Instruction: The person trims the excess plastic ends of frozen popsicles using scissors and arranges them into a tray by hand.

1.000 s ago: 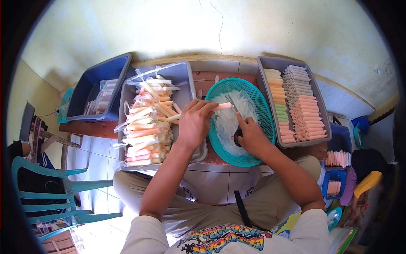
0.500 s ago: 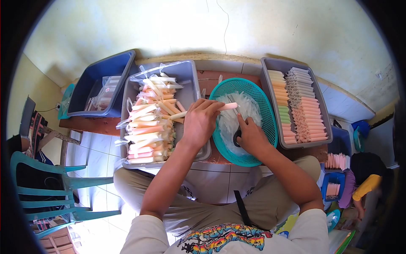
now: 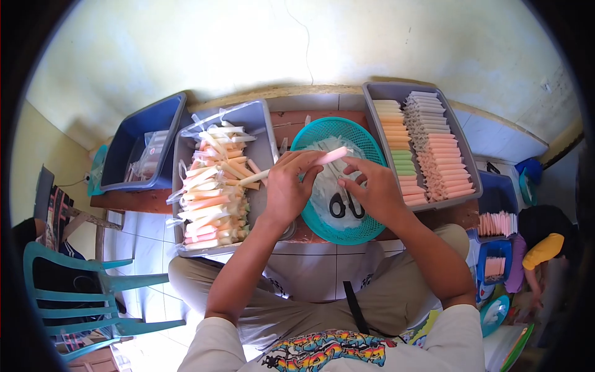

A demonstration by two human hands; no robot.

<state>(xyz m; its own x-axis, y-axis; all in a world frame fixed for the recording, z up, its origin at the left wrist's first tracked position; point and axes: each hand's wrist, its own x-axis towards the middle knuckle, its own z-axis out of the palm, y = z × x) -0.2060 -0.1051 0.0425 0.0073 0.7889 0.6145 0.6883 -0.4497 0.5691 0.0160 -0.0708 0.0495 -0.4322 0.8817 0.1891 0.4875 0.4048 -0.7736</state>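
My left hand is closed around a pink ice-pop tube, whose end points right above the teal basket. A cream tube shows at the other side of this hand; whether it is gripped too I cannot tell. Near the pink tip is my right hand, thumb and forefinger apart, seemingly holding nothing. Black-handled scissors lie in the basket on clear plastic scraps. To the left, a grey tub holds a loose heap of pale tubes with untrimmed plastic ends.
At right, a grey tub holds neat rows of tubes. Far left stand a dark blue tub and a teal chair. Another person bends at lower right near blue tubs.
My right hand has come off the scissors, which now lie in the basket, and its fingers have moved up toward the pink tube's tip. The camera view has shifted slightly.
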